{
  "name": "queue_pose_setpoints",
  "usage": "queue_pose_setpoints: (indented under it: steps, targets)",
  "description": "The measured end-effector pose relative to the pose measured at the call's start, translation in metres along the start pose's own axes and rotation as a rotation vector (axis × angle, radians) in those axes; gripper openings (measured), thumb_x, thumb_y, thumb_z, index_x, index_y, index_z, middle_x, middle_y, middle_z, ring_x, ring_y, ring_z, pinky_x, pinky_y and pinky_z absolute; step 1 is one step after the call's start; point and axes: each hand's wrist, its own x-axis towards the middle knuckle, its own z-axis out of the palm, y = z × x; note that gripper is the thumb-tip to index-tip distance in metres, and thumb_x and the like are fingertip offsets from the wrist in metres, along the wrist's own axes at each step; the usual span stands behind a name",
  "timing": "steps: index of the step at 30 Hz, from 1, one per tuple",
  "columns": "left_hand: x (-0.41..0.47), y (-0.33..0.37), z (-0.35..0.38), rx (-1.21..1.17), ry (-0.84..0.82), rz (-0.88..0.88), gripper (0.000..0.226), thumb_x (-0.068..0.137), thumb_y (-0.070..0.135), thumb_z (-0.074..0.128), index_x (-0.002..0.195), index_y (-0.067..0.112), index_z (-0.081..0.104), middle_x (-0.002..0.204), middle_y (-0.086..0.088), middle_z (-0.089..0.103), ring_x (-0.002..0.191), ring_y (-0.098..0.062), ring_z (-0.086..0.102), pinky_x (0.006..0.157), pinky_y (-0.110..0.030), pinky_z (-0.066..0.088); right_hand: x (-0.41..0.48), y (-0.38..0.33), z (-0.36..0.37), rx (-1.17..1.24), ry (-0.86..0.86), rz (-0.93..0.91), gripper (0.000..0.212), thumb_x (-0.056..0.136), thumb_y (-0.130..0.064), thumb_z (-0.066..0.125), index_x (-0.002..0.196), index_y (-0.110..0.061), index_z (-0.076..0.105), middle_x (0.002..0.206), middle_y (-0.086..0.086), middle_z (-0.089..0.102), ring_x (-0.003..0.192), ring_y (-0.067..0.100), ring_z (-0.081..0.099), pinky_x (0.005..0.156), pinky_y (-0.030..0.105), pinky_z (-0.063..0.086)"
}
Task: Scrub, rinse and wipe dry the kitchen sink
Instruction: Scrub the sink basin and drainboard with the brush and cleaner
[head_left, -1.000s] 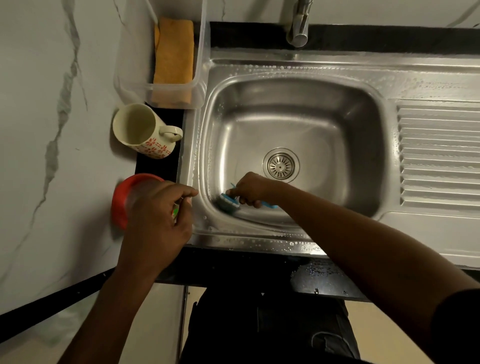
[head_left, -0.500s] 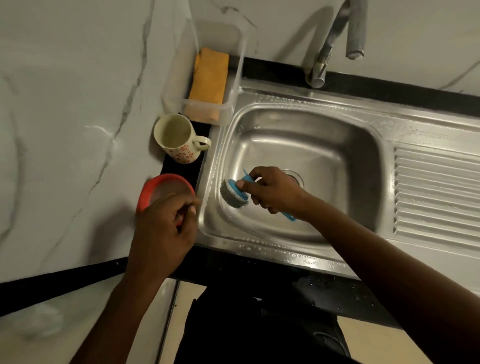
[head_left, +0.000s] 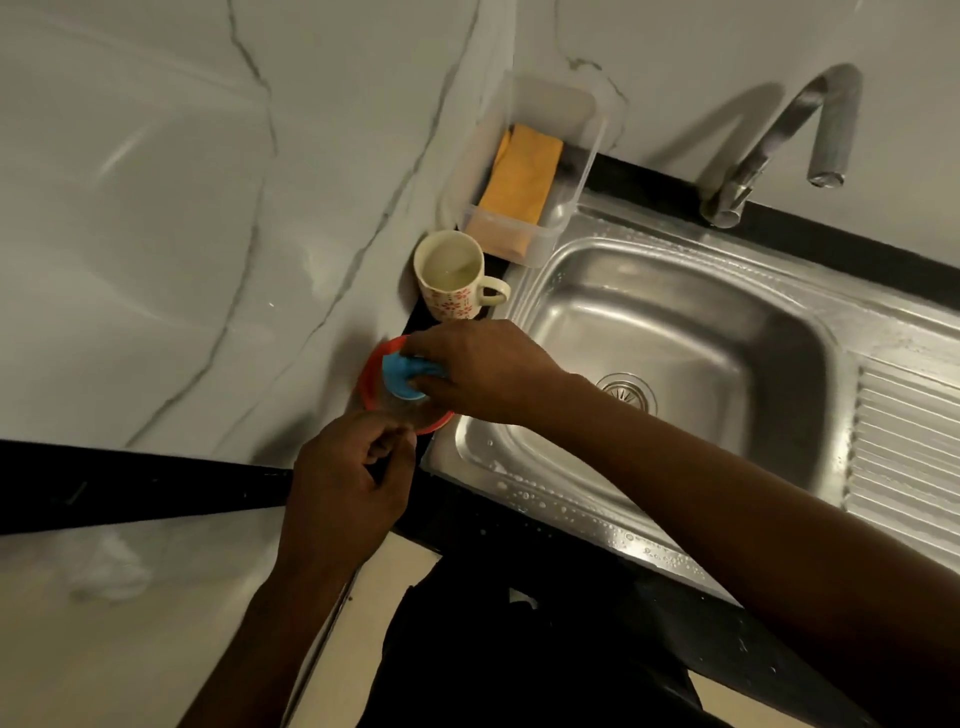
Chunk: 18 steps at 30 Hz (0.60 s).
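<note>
Since the earlier frame the right hand has left the basin and carried the blue scrubber out over the left edge of the sink, above the red-rimmed container that stands just left of it. The right fingers are curled round the scrubber's handle, with its round head facing down into the container's mouth. The left hand sits at the near side of that container, off the sink's front-left corner, fingers curled inward and thumb drawn to them. Whether they grip the container's clear wall cannot be told. The sink basin is wet, with droplets along its front rim and the drain uncovered. A floral mug stands upright left of the sink, beyond the container. A clear tray holding an orange cloth stands at the sink's rear-left corner. The tap rises behind the sink.
</note>
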Motion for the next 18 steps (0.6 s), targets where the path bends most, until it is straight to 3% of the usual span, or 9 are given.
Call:
queue_pose_setpoints:
  steps: [10, 14, 18]
  targets:
    - [-0.006, -0.007, 0.001, -0.003, 0.006, -0.024, 0.013, 0.098, 0.022, 0.069, 0.087, 0.016, 0.068, 0.075, 0.008, 0.063, 0.072, -0.014, 0.063, 0.065, -0.023, 0.052, 0.018, -0.006, 0.021, -0.112, -0.098, -0.086, 0.04, 0.099, -0.042, 0.06, 0.134, -0.024, 0.065, 0.117, -0.001, 0.072, 0.097, 0.02, 0.069, 0.078, 0.036, 0.057]
    - [-0.003, -0.004, 0.003, 0.005, -0.002, -0.007, 0.014, 0.098, 0.026, 0.068, 0.087, 0.017, 0.067, 0.075, 0.011, 0.062, 0.071, -0.012, 0.064, 0.065, -0.023, 0.054, 0.005, -0.005, -0.003, 0.025, 0.002, 0.012, 0.04, 0.098, -0.035, 0.062, 0.136, -0.023, 0.065, 0.121, 0.0, 0.071, 0.104, 0.019, 0.066, 0.08, 0.035, 0.054]
    - [0.003, 0.002, 0.01, 0.001, -0.026, 0.027, 0.008, 0.098, 0.025, 0.069, 0.094, 0.018, 0.07, 0.08, 0.01, 0.067, 0.075, -0.01, 0.067, 0.071, -0.022, 0.056, -0.021, 0.004, -0.031, 0.234, 0.051, 0.16, 0.029, 0.094, -0.038, 0.068, 0.12, -0.025, 0.07, 0.106, -0.006, 0.071, 0.093, 0.015, 0.064, 0.081, 0.039, 0.056]
